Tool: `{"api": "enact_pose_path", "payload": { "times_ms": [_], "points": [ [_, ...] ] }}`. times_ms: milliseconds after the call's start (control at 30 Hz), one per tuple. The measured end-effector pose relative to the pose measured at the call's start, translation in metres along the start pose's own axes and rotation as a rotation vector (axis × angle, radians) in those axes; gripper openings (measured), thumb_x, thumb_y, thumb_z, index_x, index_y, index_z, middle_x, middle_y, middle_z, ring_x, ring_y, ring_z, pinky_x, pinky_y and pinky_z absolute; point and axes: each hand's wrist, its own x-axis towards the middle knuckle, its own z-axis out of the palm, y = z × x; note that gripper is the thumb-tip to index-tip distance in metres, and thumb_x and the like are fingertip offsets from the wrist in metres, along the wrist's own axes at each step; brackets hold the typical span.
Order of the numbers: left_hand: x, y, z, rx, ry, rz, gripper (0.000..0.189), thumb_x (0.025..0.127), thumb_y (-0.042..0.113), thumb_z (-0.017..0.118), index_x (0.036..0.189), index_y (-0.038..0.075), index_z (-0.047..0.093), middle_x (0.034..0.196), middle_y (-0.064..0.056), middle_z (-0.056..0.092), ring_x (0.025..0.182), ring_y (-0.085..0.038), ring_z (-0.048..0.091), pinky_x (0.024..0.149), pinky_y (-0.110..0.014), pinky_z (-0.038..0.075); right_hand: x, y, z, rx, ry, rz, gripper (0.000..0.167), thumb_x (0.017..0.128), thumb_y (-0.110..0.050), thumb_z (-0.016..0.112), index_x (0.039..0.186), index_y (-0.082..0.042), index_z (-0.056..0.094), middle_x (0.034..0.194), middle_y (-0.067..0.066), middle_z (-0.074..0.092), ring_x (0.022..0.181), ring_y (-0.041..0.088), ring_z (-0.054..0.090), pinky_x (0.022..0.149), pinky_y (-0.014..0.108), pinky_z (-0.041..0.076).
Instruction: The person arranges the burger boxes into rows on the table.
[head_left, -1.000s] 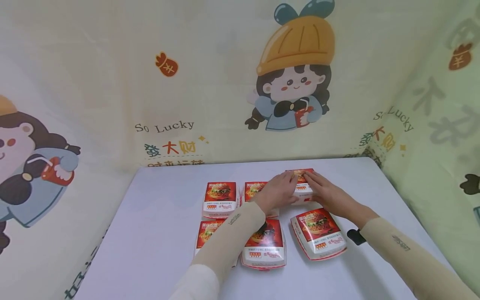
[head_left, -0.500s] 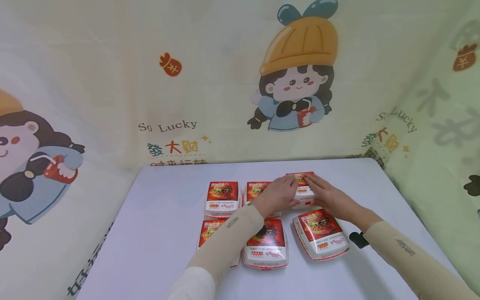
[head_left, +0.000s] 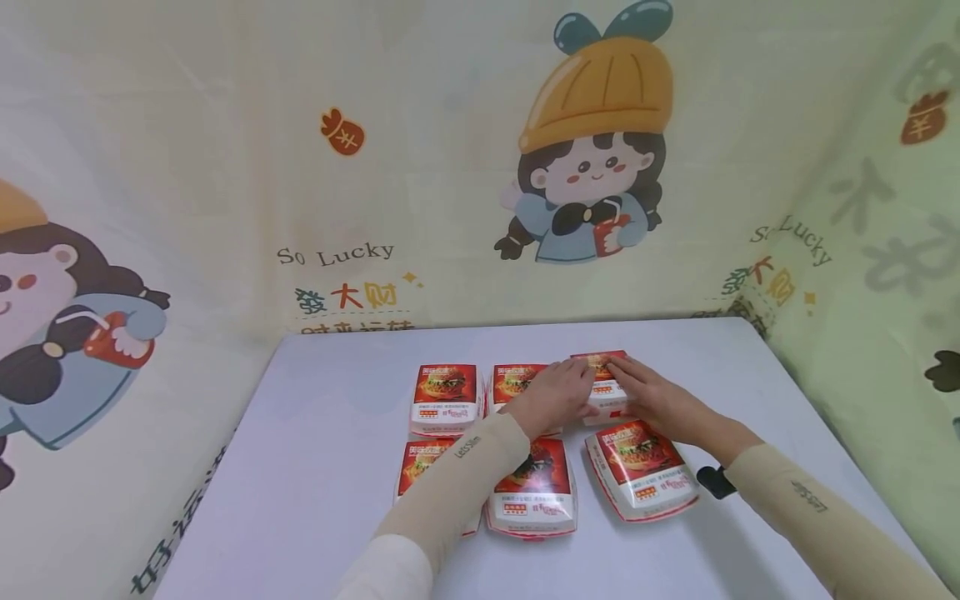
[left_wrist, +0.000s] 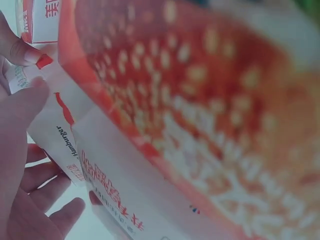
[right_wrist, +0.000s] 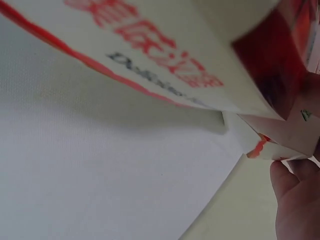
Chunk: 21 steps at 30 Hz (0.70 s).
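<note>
Both hands hold a red-and-white hamburger box (head_left: pixel 609 408) at the back right of the group, one at each side. My left hand (head_left: pixel 551 398) grips its left side, the fingers reaching over the top edge. From the right, my right hand (head_left: pixel 663 407) grips the opposite side in the same way. In the left wrist view, left-hand fingers (left_wrist: pixel 42 185) lie along the white wall, near its red tab. The right wrist view has right-hand fingers (right_wrist: pixel 285 180) at the bottom edge of the box. Just in front sits a turned hamburger box (head_left: pixel 641 471).
More hamburger boxes stand to the left: a back left box (head_left: pixel 445 398), a back middle box (head_left: pixel 512 379) partly behind my left hand, a front left box (head_left: pixel 423 462) partly under my sleeve, and a front middle box (head_left: pixel 531 492). They stand on a white table (head_left: pixel 322 467) before a printed curtain (head_left: pixel 435 192).
Between my two hands, the held box has come slightly nearer to me, toward the turned box. The other boxes keep their places.
</note>
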Motion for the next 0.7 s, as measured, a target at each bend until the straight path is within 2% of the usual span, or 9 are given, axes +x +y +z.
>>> {"api": "enact_pose_path", "payload": {
  "times_ms": [233,400,567,700],
  "points": [
    [0.002,0.005,0.004,-0.024,-0.017,-0.025,0.072,0.093,0.056,0.057,0.149,0.014,0.04,0.147,0.0,0.046,0.137,-0.013,0.045,0.113,-0.027,0.042,0.0,-0.003,-0.003,0.104,-0.05,0.102,0.074,0.09,-0.025,0.073,0.151,-0.003,0.037,0.157,0.021,0.033,0.141,0.046,0.036,0.104,0.057,0.046],
    [-0.001,0.006,0.001,-0.046,-0.048,-0.03,0.07,0.094,0.056,0.057,0.15,0.017,0.04,0.149,0.001,0.044,0.138,-0.013,0.043,0.115,-0.029,0.04,0.0,-0.012,-0.004,0.152,-0.042,0.198,0.068,0.093,-0.035,0.068,0.147,-0.002,0.044,0.153,0.025,0.037,0.138,0.048,0.037,0.103,0.061,0.046],
    [-0.002,0.005,0.001,-0.086,-0.067,-0.039,0.069,0.097,0.054,0.054,0.152,0.017,0.037,0.154,0.001,0.04,0.144,-0.014,0.038,0.121,-0.031,0.032,0.001,-0.016,-0.003,0.137,-0.005,0.215,0.062,0.094,-0.031,0.067,0.145,-0.001,0.046,0.15,0.026,0.038,0.137,0.046,0.038,0.103,0.06,0.047],
    [-0.002,0.005,0.001,-0.108,-0.059,-0.036,0.064,0.1,0.051,0.048,0.153,0.016,0.035,0.157,0.0,0.036,0.146,-0.014,0.035,0.122,-0.028,0.029,0.002,-0.015,-0.002,0.113,0.017,0.225,0.057,0.094,-0.028,0.067,0.142,-0.002,0.049,0.148,0.024,0.041,0.135,0.044,0.04,0.104,0.06,0.046]
  ]
}}
